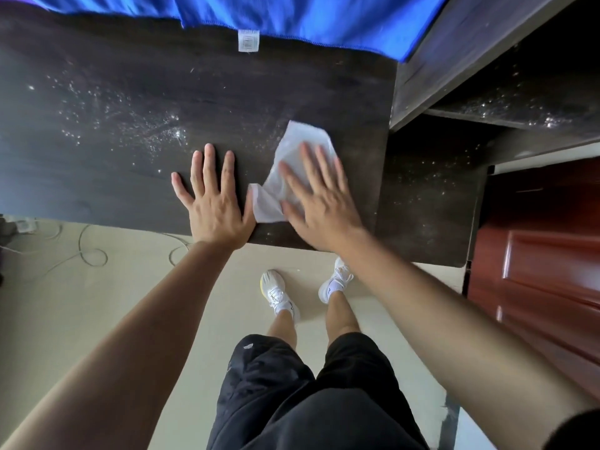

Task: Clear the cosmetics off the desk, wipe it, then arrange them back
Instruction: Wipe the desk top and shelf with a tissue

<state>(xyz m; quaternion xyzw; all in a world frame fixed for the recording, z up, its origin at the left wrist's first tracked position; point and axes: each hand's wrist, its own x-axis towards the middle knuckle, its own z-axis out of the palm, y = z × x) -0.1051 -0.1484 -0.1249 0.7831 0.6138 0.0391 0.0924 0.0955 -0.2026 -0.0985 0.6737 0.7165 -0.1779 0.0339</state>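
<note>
White wipe (305, 139) diagonal, under flat right hand (319, 206).

desk (130, 92): dark wood grain, matt, fairly smooth. left of the left hand (214, 203) and beyond its fingertips the top is flecked with small bright specks that glint.
wipe (302, 138) under the right hand (321, 203): white, thin, soft, creased; paper or non-woven cloth, cannot tell.
blue cloth (324, 17) beyond both hands: fabric, slight sheen, stitched hem, white sewn label (248, 40).
door (545, 254) right of the right hand: red-brown, glossy, smooth panels.
floor (97, 303) nearer than the hands: beige, smooth, dull sheen.
shorts (292, 401): black matt cloth.
</note>
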